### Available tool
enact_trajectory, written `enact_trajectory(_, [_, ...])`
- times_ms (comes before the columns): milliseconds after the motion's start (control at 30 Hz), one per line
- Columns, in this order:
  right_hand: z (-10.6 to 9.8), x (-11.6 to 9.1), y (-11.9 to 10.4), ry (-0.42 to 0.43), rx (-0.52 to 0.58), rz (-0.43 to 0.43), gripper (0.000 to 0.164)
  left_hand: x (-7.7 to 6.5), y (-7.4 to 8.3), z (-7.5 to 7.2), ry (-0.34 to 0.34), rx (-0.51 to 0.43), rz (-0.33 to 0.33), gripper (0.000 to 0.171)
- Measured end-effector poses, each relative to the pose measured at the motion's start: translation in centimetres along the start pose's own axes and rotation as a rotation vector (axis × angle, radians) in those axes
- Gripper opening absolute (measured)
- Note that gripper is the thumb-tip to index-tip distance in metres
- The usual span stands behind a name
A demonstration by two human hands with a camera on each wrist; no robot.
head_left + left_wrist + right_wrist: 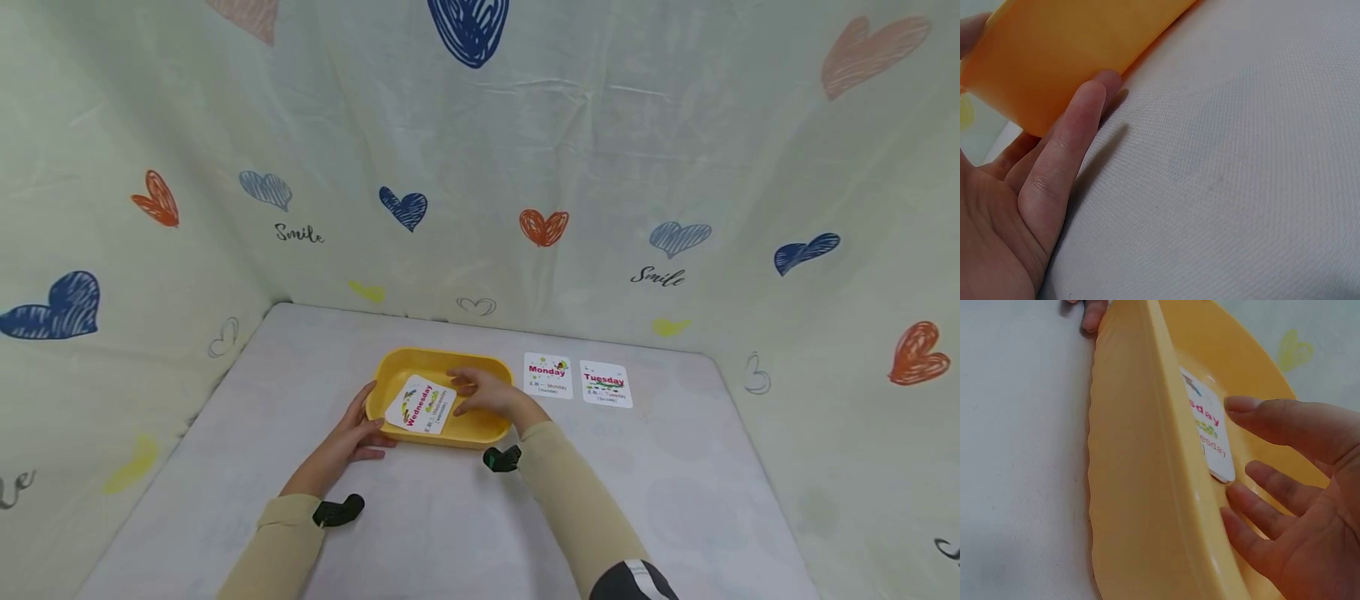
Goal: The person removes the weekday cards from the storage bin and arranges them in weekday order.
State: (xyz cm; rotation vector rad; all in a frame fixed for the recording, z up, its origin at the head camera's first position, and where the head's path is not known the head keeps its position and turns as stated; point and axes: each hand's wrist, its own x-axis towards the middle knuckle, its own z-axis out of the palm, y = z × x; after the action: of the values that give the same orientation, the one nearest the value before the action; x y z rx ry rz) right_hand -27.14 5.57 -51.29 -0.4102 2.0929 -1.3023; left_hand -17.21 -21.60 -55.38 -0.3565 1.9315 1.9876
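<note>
A yellow plastic tray [480, 364] stands on the white table, and in it lies a card printed "Wednesday" [422, 406], tilted; in the right wrist view part of this card [1213, 434] is hidden by the tray wall. My left hand [352, 431] holds the tray's left end, with fingers [1063, 150] at its lower edge in the left wrist view. Inside the tray, just right of the card, is my right hand [487, 395]. Its thumb and fingers are spread apart with nothing between them, near the card's edge.
Right of the tray lie a "Monday" card [547, 376] and a "Tuesday" card [606, 384], side by side on the white table [420, 525]. A pale cloth [480, 150] with printed hearts hangs behind the table and at its sides.
</note>
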Motion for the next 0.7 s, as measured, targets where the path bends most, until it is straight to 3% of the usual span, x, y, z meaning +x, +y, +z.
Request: enact_trajectory(700, [0.14,0.57,0.07,-0.017,0.001,0.043,0.064,0.18,-0.10,-0.08,-0.017,-0.013,0.011,0.077])
